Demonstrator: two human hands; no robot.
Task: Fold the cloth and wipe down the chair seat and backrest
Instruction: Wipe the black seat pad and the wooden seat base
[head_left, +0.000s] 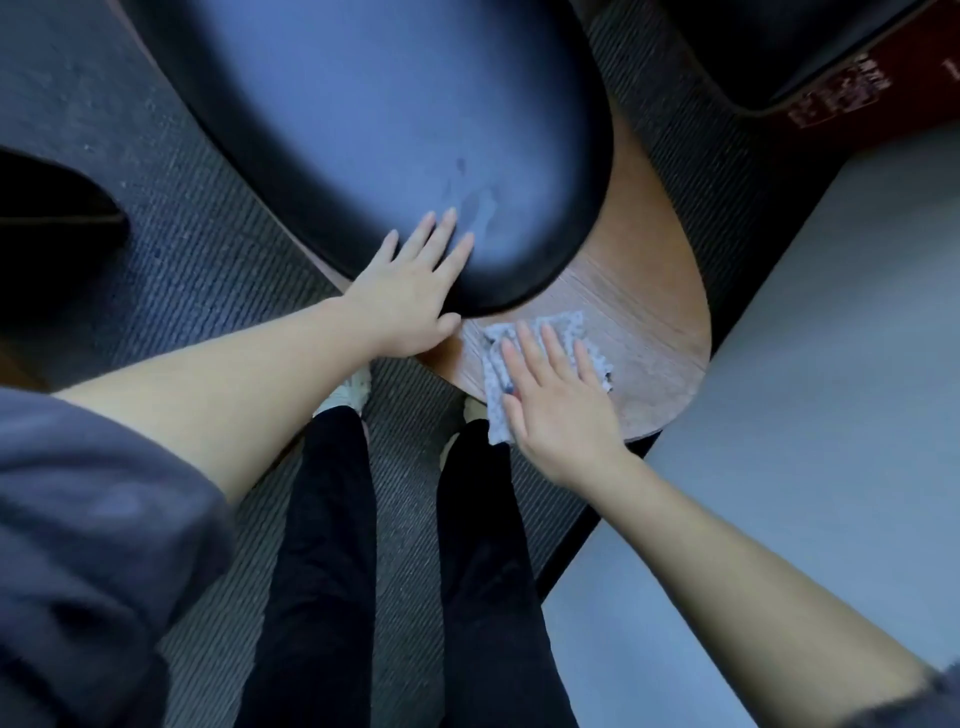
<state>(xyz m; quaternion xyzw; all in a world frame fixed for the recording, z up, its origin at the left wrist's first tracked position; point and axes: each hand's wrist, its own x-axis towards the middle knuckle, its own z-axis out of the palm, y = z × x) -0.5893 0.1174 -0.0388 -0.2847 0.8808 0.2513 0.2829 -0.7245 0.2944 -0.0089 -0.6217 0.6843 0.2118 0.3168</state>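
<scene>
Where cloth (569, 325) lies: wood chair (654, 332), grey carpet (208, 249).

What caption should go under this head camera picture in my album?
Left hand rests on the black cushion while the right hand presses the cloth on the chair's wooden edge.

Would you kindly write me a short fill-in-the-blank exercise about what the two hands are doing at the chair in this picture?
1. The right hand presses the cloth onto the chair's ____ rim.
2. The left hand rests with straight fingers on the ____ cushion.
3. Just ____ of the two hands touches the cloth.

Missing words: wooden; black; one.
</scene>
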